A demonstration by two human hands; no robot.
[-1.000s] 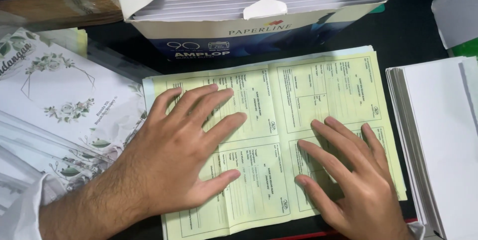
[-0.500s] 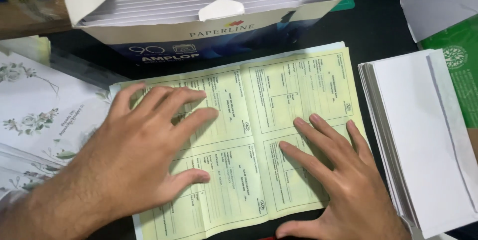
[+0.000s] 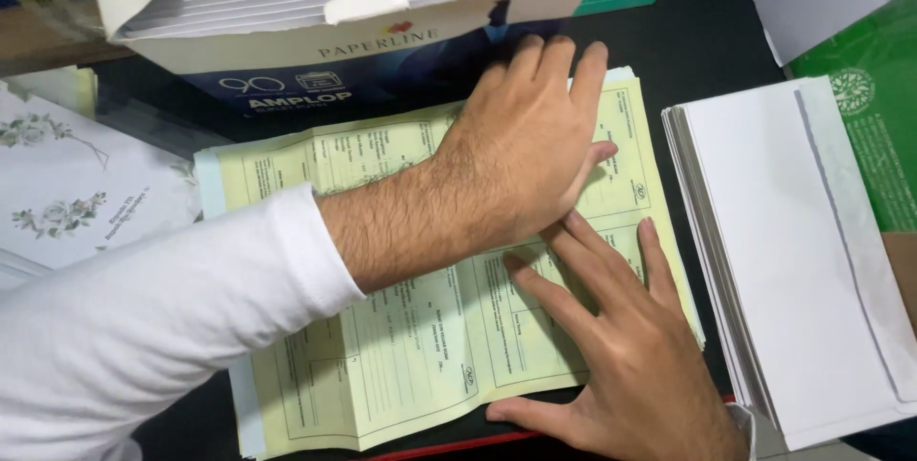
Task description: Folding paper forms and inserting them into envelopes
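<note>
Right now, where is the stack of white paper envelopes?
In the head view, the stack of white paper envelopes lies at the right, beside the yellow printed form sheet, near the right hand.

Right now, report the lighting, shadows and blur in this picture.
Head view: even, soft light; a faint shadow under the left hand on the yellow form; no glare on the white envelopes; edges sharp, print on the form fine; right hand unblurred.

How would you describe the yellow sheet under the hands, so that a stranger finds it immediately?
Start at the open box of white envelopes at the top. Just below it, on the dark table, lies the pale yellow printed form, pressed flat by the left hand and right hand. It alone is yellow; the stack of white envelopes beside it is blank.
</note>
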